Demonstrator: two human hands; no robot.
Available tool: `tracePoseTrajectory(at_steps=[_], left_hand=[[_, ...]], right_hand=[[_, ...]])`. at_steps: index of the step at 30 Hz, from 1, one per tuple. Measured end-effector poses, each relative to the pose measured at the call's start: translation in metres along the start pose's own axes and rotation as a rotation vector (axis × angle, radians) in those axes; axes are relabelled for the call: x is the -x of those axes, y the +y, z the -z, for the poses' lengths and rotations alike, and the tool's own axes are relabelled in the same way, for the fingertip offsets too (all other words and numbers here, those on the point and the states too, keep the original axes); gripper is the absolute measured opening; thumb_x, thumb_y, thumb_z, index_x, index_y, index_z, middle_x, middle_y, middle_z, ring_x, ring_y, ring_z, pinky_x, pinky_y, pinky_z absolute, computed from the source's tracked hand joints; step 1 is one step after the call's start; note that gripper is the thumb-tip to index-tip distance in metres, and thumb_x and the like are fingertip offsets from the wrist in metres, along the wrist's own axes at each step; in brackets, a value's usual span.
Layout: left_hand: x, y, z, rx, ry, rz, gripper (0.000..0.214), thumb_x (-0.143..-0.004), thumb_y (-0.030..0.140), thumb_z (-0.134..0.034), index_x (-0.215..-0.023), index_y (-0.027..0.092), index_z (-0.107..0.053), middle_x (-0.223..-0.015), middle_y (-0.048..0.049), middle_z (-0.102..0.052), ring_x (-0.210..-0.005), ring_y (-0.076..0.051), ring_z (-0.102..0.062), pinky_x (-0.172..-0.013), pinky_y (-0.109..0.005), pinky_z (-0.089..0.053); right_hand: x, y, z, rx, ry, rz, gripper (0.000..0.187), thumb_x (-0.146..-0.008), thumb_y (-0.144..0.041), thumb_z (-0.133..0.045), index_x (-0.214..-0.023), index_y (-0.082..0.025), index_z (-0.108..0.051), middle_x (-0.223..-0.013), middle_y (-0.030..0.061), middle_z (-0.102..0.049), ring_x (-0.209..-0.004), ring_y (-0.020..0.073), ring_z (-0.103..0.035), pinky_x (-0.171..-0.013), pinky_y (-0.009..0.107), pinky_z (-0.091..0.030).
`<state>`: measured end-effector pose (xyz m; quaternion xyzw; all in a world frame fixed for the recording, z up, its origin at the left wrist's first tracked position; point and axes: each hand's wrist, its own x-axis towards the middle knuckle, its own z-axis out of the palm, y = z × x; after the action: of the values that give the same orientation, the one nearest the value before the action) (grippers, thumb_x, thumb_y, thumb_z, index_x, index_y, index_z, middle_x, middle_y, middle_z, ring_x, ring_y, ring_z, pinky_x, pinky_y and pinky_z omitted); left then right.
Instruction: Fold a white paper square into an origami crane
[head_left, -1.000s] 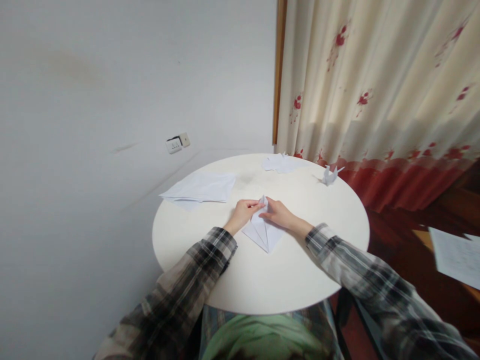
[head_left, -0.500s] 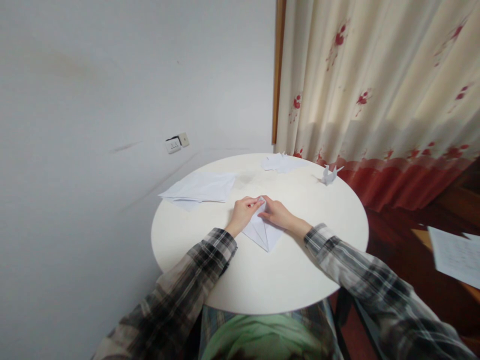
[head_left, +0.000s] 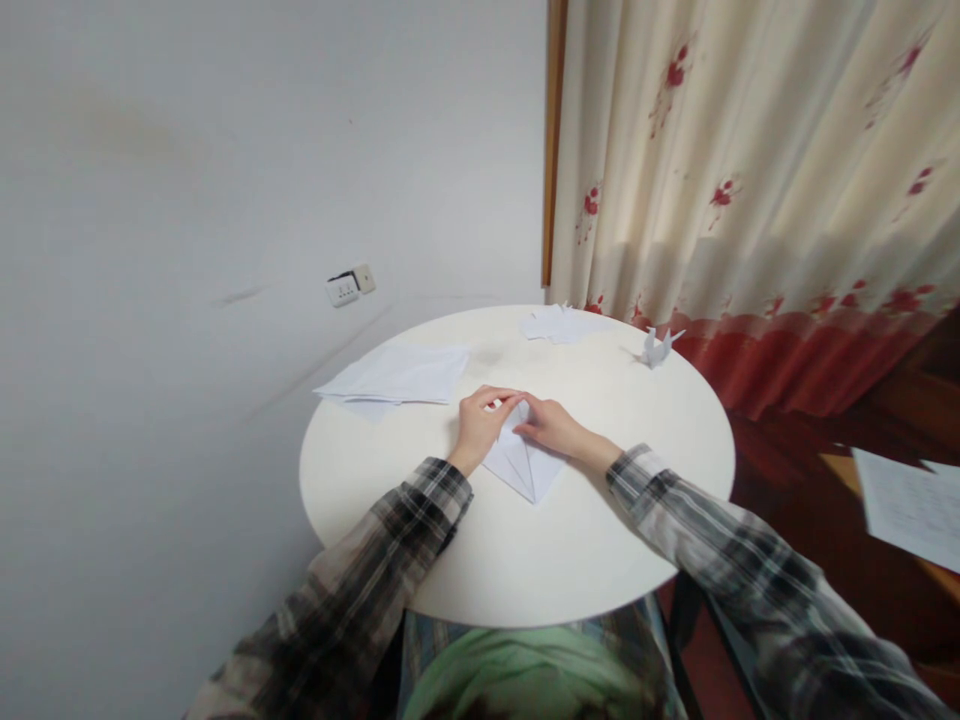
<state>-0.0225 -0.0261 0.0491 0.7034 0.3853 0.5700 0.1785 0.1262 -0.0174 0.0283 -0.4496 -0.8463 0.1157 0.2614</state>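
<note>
A folded sheet of white paper (head_left: 529, 474) lies on the round white table (head_left: 540, 570), one corner pointing toward me and creases running down its middle. My left hand (head_left: 481, 420) pinches its far tip from the left, thumb and fingers meeting there. From the right, my right hand (head_left: 551, 425) grips the same far end, its thumb lying on the paper's upper face. Both hands' fingertips touch or nearly touch at that tip and partly cover it.
A stack of white paper (head_left: 401, 374) rests at the table's left. Toward the back lie more white paper pieces (head_left: 559, 325). A folded paper crane (head_left: 657, 348) stands at the back right. Beyond are a wall socket (head_left: 343, 290), a curtain (head_left: 720, 130) and written sheets (head_left: 907, 505) on the right.
My left fingers have shifted slightly up and right, straightening over the paper's far tip. The right hand keeps almost the same place. The whole view has moved a little.
</note>
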Motion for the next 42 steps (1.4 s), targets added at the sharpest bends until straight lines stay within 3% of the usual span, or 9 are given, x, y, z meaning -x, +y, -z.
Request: tracePoseTrajectory(at_steps=[6, 12, 18, 22, 31, 37, 42], left_hand=[[-0.002, -0.002, 0.0, 0.032, -0.025, 0.101, 0.012, -0.071, 0.028, -0.064, -0.071, 0.017, -0.069, -0.074, -0.0027, -0.069, -0.067, -0.014, -0.058, -0.06, -0.024, -0.042], [-0.005, -0.021, 0.001, 0.053, -0.093, 0.205, 0.019, -0.066, 0.034, -0.066, -0.07, 0.015, -0.067, -0.073, -0.0031, -0.068, -0.065, -0.013, -0.057, -0.057, -0.023, -0.039], [-0.002, -0.035, 0.001, 0.119, -0.347, 0.32, 0.031, -0.057, 0.043, -0.07, -0.061, 0.013, -0.062, -0.058, 0.0002, -0.062, -0.054, -0.012, -0.054, -0.052, -0.022, -0.039], [-0.002, -0.043, 0.003, 0.09, -0.398, 0.364, 0.032, -0.056, 0.043, -0.07, -0.058, 0.013, -0.061, -0.054, 0.0006, -0.06, -0.051, -0.011, -0.053, -0.051, -0.022, -0.039], [-0.003, -0.057, 0.006, 0.048, -0.439, 0.371, 0.022, -0.056, 0.029, -0.073, -0.069, 0.013, -0.065, -0.065, -0.0033, -0.066, -0.061, -0.014, -0.059, -0.059, -0.025, -0.045], [-0.002, -0.058, 0.007, -0.055, -0.436, 0.354, 0.02, -0.059, 0.03, -0.071, -0.069, 0.014, -0.063, -0.065, -0.0025, -0.065, -0.062, -0.014, -0.059, -0.058, -0.024, -0.044], [0.0, -0.057, 0.006, -0.222, -0.422, 0.249, 0.021, -0.062, 0.034, -0.069, -0.07, 0.016, -0.061, -0.061, 0.0017, -0.058, -0.058, -0.012, -0.053, -0.054, -0.023, -0.037]], right_hand=[[0.0, 0.0, 0.001, -0.013, 0.001, 0.005, 0.05, -0.075, -0.023, -0.062, -0.121, -0.015, -0.044, -0.094, 0.0068, -0.066, -0.081, 0.0173, -0.06, -0.072, 0.025, -0.04], [0.001, 0.002, 0.0, -0.037, 0.014, -0.017, 0.035, -0.073, -0.024, -0.064, -0.105, -0.013, -0.054, -0.084, 0.0057, -0.064, -0.072, 0.0153, -0.057, -0.064, 0.023, -0.037], [0.0, 0.001, 0.003, -0.008, 0.048, -0.072, 0.029, -0.074, -0.028, -0.063, -0.099, -0.015, -0.055, -0.081, 0.0045, -0.064, -0.07, 0.0148, -0.055, -0.062, 0.023, -0.034], [0.0, 0.002, 0.004, 0.023, 0.051, -0.15, 0.03, -0.074, -0.031, -0.063, -0.098, -0.015, -0.056, -0.08, 0.0045, -0.063, -0.068, 0.0145, -0.054, -0.06, 0.023, -0.033], [-0.005, 0.015, -0.001, -0.037, 0.116, -0.289, 0.028, -0.069, -0.029, -0.066, -0.09, -0.013, -0.057, -0.081, 0.0028, -0.06, -0.067, 0.0126, -0.048, -0.06, 0.023, -0.033], [-0.006, 0.015, 0.001, -0.075, 0.094, -0.316, 0.029, -0.067, -0.027, -0.067, -0.09, -0.014, -0.055, -0.078, 0.0003, -0.058, -0.066, 0.0116, -0.046, -0.06, 0.022, -0.034], [-0.006, 0.015, 0.001, -0.042, 0.073, -0.322, 0.03, -0.067, -0.024, -0.067, -0.092, -0.014, -0.055, -0.081, 0.0022, -0.059, -0.069, 0.0127, -0.049, -0.061, 0.023, -0.035]])
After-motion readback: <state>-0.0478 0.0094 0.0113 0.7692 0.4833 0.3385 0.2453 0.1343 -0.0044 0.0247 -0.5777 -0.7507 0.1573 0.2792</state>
